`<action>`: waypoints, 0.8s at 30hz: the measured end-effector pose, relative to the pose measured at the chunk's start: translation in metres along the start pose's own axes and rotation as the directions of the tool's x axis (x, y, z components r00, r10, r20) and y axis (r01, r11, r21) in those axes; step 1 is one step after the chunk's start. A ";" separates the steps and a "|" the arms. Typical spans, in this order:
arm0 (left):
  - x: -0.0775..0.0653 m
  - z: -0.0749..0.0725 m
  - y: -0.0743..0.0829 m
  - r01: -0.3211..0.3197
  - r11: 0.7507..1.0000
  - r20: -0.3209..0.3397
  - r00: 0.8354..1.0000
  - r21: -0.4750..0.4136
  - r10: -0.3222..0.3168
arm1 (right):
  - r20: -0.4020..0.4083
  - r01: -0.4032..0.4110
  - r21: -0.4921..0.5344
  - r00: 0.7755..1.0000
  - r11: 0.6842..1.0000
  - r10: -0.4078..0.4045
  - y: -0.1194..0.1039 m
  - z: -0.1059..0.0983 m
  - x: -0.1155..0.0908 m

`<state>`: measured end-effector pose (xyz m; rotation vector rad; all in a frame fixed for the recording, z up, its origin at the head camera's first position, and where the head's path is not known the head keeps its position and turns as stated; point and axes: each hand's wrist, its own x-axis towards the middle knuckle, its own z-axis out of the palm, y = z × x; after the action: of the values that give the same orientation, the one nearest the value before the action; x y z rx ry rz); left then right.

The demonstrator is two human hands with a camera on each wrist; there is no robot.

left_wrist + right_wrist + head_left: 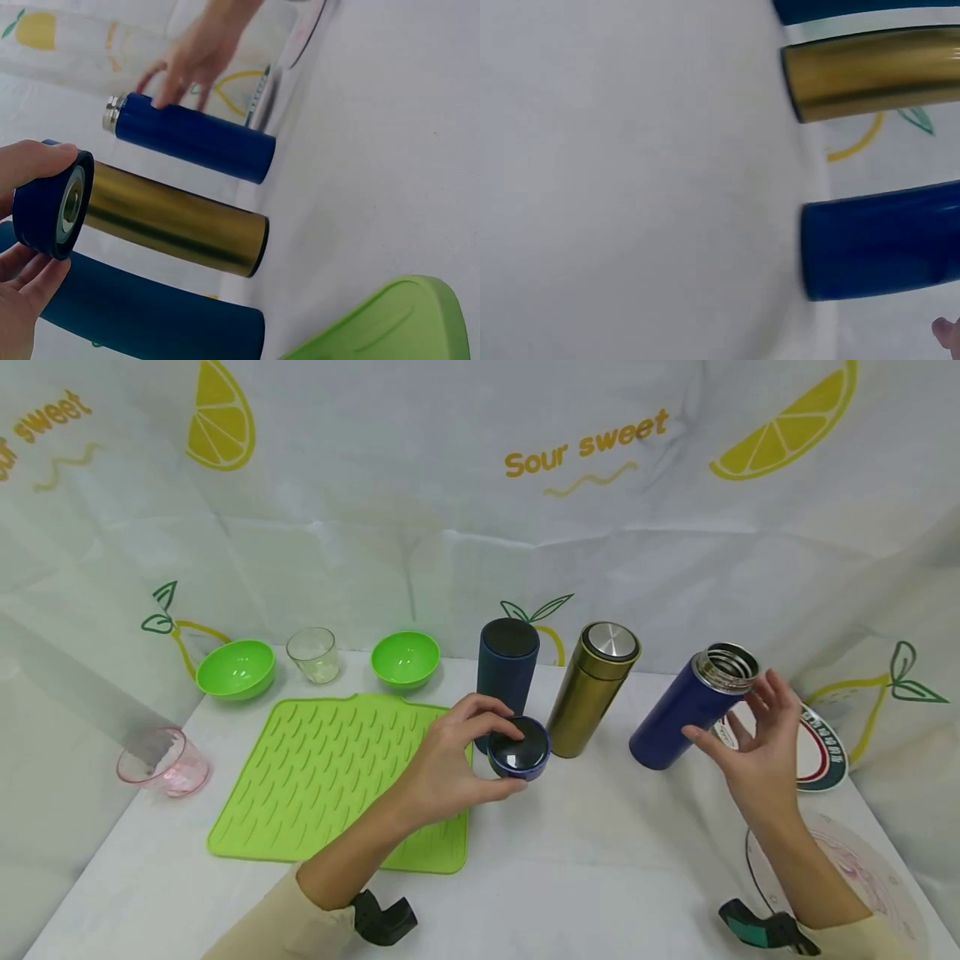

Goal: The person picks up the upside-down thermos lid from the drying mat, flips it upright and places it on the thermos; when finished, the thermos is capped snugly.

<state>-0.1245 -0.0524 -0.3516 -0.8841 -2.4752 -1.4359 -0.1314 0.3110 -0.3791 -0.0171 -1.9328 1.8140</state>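
Note:
My left hand (457,760) pinches a round blue lid (519,748) with a glossy dark top between thumb and fingers. In the left wrist view the underside of the lid (71,202) shows a metal centre. An uncapped blue thermos flask (678,714) stands upright on the table, its threaded steel mouth bare. Beside its upper right side is my right hand (765,756), fingers spread and not wrapped round it; whether a fingertip touches the flask I cannot tell. A gold thermos flask (592,693) and a dark teal flask (507,668) stand capped between the two hands.
A green drying mat (330,785) lies left, partly under my left forearm. Behind it are two green bowls (236,670) and a clear glass (315,656). A pink glass (167,764) stands at the left edge. Plates (813,747) lie at the right, behind my right hand and forearm.

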 end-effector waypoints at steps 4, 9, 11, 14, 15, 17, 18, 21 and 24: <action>-0.001 0.000 -0.001 0.005 1.000 0.004 1.000 0.009 -0.005 | 0.037 -0.162 -0.089 0.985 0.983 0.166 0.020 0.007 -0.004; -0.002 0.000 -0.003 0.010 1.000 0.007 1.000 0.004 -0.010 | 0.071 -0.199 -0.105 0.976 0.974 0.207 0.032 0.015 -0.006; -0.003 0.000 -0.003 0.012 1.000 0.005 1.000 0.007 -0.012 | 0.071 -0.206 -0.107 0.974 0.973 0.214 0.034 0.017 -0.005; -0.003 0.000 -0.003 0.016 1.000 0.004 1.000 0.012 -0.016 | 0.060 -0.206 -0.108 0.975 0.973 0.213 0.036 0.017 -0.004; -0.003 0.000 -0.004 0.016 1.000 0.004 1.000 0.012 -0.017 | 0.063 -0.203 -0.115 0.975 0.972 0.211 0.036 0.017 -0.004; -0.003 -0.001 -0.004 0.017 1.000 0.005 1.000 0.011 -0.017 | 0.079 -0.198 -0.146 0.974 0.969 0.211 0.034 0.016 -0.004; -0.003 -0.001 -0.004 0.016 1.000 0.004 1.000 0.009 -0.016 | 0.098 -0.194 -0.165 0.972 0.967 0.212 0.033 0.014 -0.004; -0.002 -0.001 -0.004 0.012 1.000 0.005 1.000 0.005 -0.012 | 0.166 -0.174 -0.222 0.963 0.959 0.213 0.029 0.010 -0.005; -0.002 -0.001 -0.004 0.008 1.000 0.007 1.000 0.002 -0.008 | 0.218 -0.148 -0.262 0.953 0.954 0.208 0.025 0.006 -0.009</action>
<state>-0.1252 -0.0551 -0.3546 -0.8810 -2.4878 -1.4358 -0.1338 0.3053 -0.4060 -0.0551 -2.3904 1.7453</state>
